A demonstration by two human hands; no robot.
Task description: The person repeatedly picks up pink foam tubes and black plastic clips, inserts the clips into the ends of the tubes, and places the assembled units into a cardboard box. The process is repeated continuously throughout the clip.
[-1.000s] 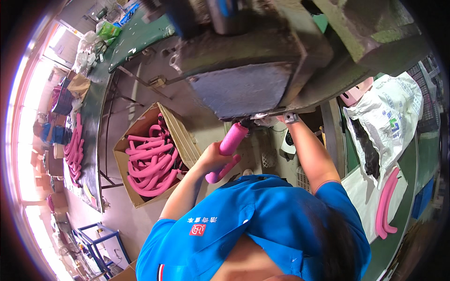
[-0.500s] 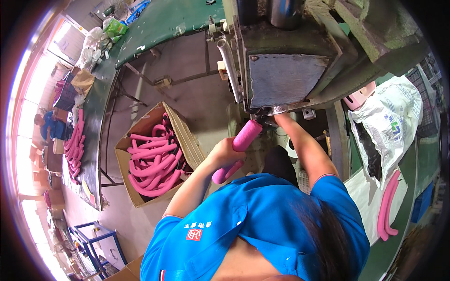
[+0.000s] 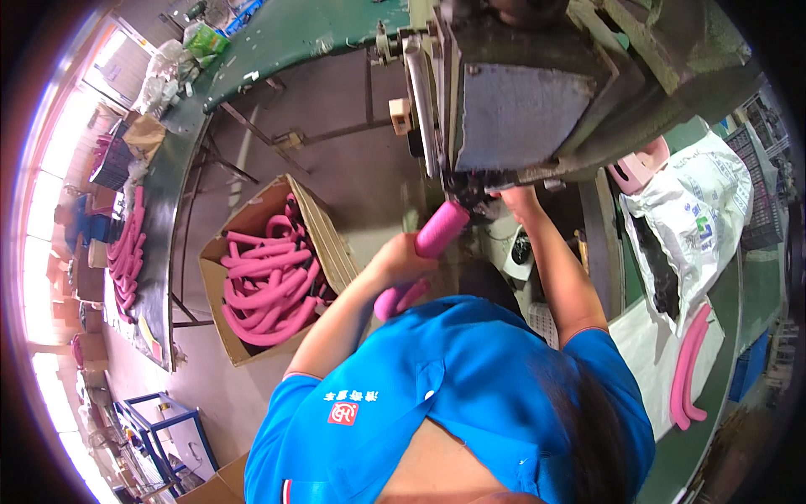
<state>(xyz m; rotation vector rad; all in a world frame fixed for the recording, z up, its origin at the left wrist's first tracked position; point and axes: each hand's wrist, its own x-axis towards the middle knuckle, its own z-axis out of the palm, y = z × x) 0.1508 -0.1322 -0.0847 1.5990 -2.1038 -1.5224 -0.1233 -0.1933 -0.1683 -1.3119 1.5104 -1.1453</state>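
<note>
A bright pink, soft-looking round tube is in front of my chest, just below the machine. My left hand is wrapped round it, fingers closed. Above my grip, the tube's long axis slants up and to the right, away from my body, so its upper end points at the dark metal parts under the machine head. From here I cannot tell whether that end touches them or sits on them. More pink tubing shows below my fist, close to my shirt; the fist hides how the two stretches join.

My left hand is the nearer one, being on the tube itself. My right hand is up and to the right of the tube's upper end, near it but apart, at the machine's lower edge. Its fingers are partly hidden there, so I cannot tell whether they are open or holding something.

Over both hands looms the heavy dark metal machine with a flat grey-blue plate. Left of me, an open brown cardboard box on the floor holds a heap of curved pink tubes. On my right, two long pink tubes lie side by side, below a crumpled white sack.
</note>
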